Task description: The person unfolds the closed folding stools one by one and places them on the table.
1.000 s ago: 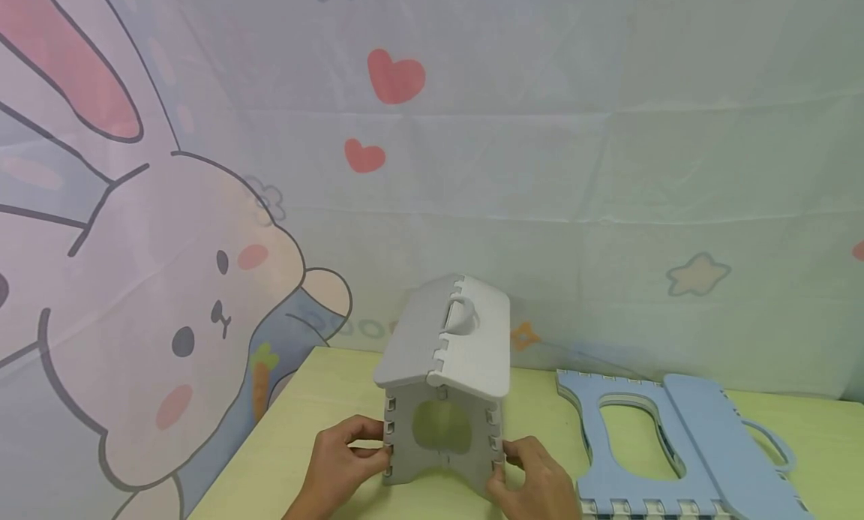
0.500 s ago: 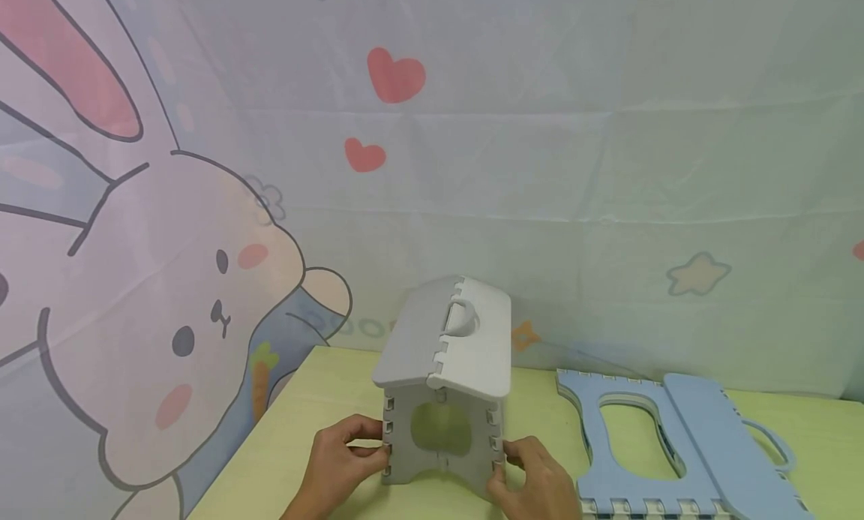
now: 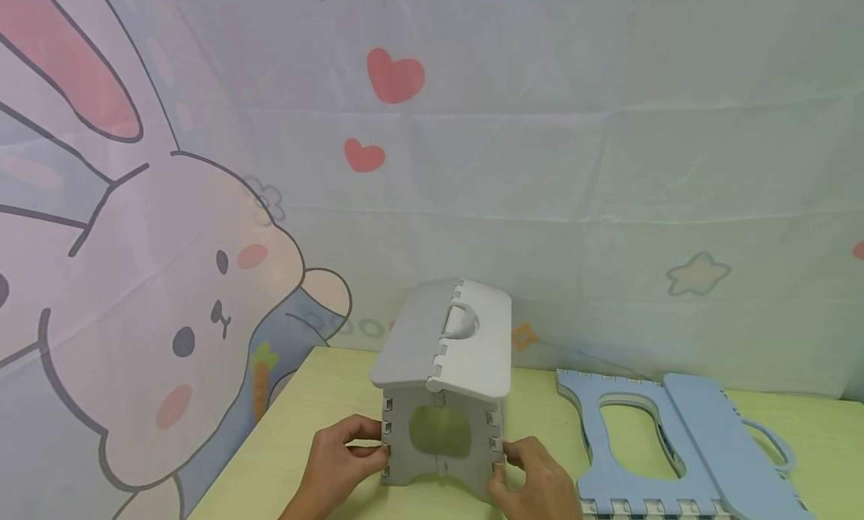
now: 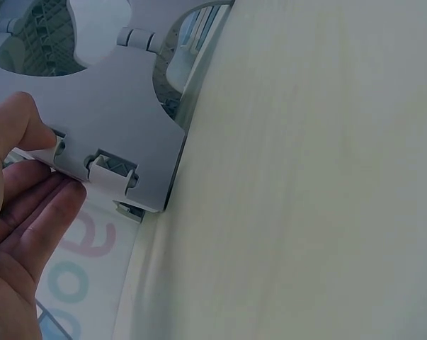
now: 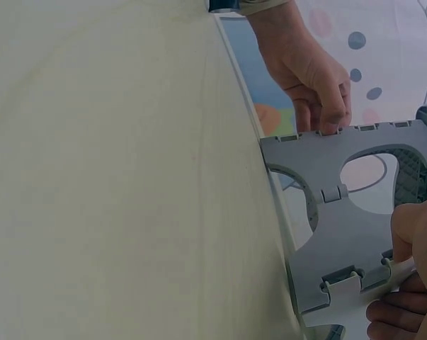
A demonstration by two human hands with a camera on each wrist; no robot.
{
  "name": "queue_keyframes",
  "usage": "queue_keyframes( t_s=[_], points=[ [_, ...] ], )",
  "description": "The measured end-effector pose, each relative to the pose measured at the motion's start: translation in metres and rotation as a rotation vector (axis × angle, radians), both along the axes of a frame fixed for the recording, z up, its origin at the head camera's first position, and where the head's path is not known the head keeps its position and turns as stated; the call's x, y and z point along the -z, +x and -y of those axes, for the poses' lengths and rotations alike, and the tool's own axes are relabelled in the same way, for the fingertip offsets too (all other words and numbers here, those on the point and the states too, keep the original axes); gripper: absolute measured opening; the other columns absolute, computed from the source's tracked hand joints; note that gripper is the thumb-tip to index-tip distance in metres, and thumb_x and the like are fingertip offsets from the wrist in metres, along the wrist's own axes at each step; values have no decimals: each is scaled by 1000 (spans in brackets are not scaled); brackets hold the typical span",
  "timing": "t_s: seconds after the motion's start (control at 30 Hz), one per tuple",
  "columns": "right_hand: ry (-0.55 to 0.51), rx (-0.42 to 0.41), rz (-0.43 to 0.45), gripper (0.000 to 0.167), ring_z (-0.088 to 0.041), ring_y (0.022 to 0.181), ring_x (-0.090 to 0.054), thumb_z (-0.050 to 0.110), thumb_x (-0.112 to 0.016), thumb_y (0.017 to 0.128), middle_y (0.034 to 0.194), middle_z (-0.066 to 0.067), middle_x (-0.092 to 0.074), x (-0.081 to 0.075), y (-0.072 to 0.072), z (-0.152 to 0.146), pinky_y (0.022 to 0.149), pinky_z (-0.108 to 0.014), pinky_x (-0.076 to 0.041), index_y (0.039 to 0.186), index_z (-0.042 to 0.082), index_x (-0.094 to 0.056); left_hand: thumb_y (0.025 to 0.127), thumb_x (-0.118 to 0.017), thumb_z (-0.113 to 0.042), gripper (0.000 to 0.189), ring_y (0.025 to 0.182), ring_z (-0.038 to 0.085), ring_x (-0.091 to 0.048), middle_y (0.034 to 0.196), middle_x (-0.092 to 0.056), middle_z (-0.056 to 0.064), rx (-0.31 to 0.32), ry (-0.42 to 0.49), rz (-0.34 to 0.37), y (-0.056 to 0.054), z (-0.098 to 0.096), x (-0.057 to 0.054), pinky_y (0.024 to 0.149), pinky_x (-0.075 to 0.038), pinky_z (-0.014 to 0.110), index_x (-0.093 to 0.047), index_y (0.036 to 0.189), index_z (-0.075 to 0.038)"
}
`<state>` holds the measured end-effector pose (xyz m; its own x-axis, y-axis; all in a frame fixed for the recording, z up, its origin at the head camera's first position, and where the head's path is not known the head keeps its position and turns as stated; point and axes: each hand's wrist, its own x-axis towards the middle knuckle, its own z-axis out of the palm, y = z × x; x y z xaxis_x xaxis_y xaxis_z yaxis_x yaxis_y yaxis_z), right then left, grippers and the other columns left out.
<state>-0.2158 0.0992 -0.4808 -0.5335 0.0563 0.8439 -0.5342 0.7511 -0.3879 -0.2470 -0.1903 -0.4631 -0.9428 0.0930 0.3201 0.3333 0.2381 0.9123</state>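
Head view: left grip (image 3: 343, 458) and right grip (image 3: 537, 481) pinch the grey stool (image 3: 481, 366), bottom centre; blue stool (image 3: 739, 445) kinda gets chopped off lower right.

I see the upright stool (image 3: 475, 359) on the table (image 3: 277, 452) between left hand (image 3: 340, 460) and right hand (image 3: 536, 479), the folded stool (image 3: 736, 445) rightward, the curtain (image 3: 513, 167) behind.

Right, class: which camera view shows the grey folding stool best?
The head view: it shows the grey folding stool almost whole, including its peaked top and handle. Each wrist view catches only part of it, mainly a panel with a cut-out and hinges.
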Motion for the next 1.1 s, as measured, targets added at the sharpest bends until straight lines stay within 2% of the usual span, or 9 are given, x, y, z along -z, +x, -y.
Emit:
queue_keyframes(
  t_s=[0.23, 0.83, 1.1],
  points=[
    [4, -3, 16, 32, -12, 71, -72, 2, -82, 62, 84, 11, -66, -1, 0, 0, 55, -22, -57, 88, 16, -70, 85, -76, 11, 21, 85, 23, -79, 104, -77, 15, 7, 10, 6, 0, 1, -1, 78, -67, 35, -76, 102, 0],
    [8, -10, 38, 32, -12, 71, -72, 2, -82, 63, 84, 10, -65, 0, 1, -1, 56, -23, -58, 87, 16, -68, 82, -76, 14, 24, 93, 25, -78, 99, -77, 10, -6, -14, -28, -2, 0, -2, 80, -66, 34, -76, 98, -4],
    [16, -11, 31, 32, -12, 70, -71, 1, -82, 63, 83, 10, -65, 0, 1, -3, 55, -23, -58, 87, 16, -67, 82, -77, 13, 24, 95, 26, -77, 99, -77, 9, 4, -15, -20, -1, 1, -2, 82, -66, 33, -76, 98, -5]
  ],
)
